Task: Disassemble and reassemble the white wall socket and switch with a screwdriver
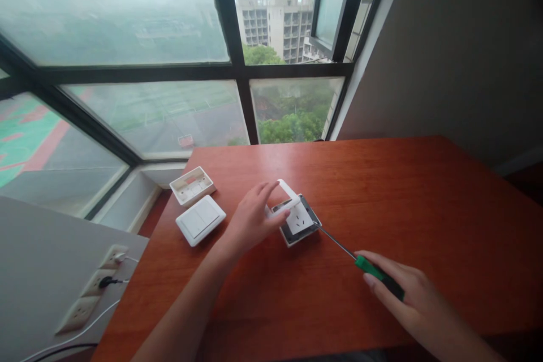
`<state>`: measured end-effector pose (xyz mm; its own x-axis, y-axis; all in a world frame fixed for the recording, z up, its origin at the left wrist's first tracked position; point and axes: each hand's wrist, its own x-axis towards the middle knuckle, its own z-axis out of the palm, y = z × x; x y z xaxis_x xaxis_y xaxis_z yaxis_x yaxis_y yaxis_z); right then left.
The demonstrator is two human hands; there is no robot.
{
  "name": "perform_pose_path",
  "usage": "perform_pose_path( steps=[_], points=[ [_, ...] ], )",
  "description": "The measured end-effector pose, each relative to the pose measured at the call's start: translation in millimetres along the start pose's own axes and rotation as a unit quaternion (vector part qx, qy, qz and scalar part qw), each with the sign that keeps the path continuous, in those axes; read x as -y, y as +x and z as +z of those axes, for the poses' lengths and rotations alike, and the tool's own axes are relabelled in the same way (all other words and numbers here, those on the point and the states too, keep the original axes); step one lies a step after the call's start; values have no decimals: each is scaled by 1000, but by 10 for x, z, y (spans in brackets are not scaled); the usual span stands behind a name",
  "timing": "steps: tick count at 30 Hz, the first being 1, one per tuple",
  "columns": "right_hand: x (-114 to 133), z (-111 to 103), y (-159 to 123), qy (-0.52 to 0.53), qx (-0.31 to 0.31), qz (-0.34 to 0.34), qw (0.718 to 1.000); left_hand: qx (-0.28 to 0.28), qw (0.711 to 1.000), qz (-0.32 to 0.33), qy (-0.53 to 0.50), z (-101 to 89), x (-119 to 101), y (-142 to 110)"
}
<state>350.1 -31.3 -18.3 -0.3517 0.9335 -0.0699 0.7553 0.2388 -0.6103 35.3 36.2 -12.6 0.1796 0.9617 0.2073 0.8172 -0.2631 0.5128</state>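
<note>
A wall socket (pixel 301 218) with a white face and dark surround rests on a box on the wooden table. My left hand (pixel 257 212) grips a white cover frame (pixel 289 190) between thumb and fingers, tilted up over the socket's far left side. My right hand (pixel 407 291) is closed around the green and black handle of a screwdriver (pixel 379 276). The metal shaft points up and left, and its tip meets the socket's right edge. Whether the tip sits in a screw or a slot is too small to tell.
Left of my left hand lie a white wall switch (pixel 201 219) and an open white mounting box (pixel 192 185), near the left edge of the table (pixel 382 181). Wall outlets (pixel 94 289) with plugged-in cables sit at lower left. Windows (pixel 148 107) stand behind the table.
</note>
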Motion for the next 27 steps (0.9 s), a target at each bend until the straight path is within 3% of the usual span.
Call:
perform_pose_path(
  steps=[3,6,13,18,23,27],
  points=[
    [-22,8,40,8,1,2,1000,-39,992,-16,119,-122,143,48],
    [-32,20,75,22,2,5,1000,-43,979,-24,199,-212,256,82],
    [-66,48,135,48,3,21,999,48,975,15,218,-195,374,93],
    [-71,22,186,52,0,23,998,12,989,9,149,-113,143,-14],
    [-71,-23,270,49,-20,24,998,61,997,41,33,131,-222,-207],
    [-68,-38,308,55,-19,14,998,63,997,43,28,245,-291,-241]
  ],
)
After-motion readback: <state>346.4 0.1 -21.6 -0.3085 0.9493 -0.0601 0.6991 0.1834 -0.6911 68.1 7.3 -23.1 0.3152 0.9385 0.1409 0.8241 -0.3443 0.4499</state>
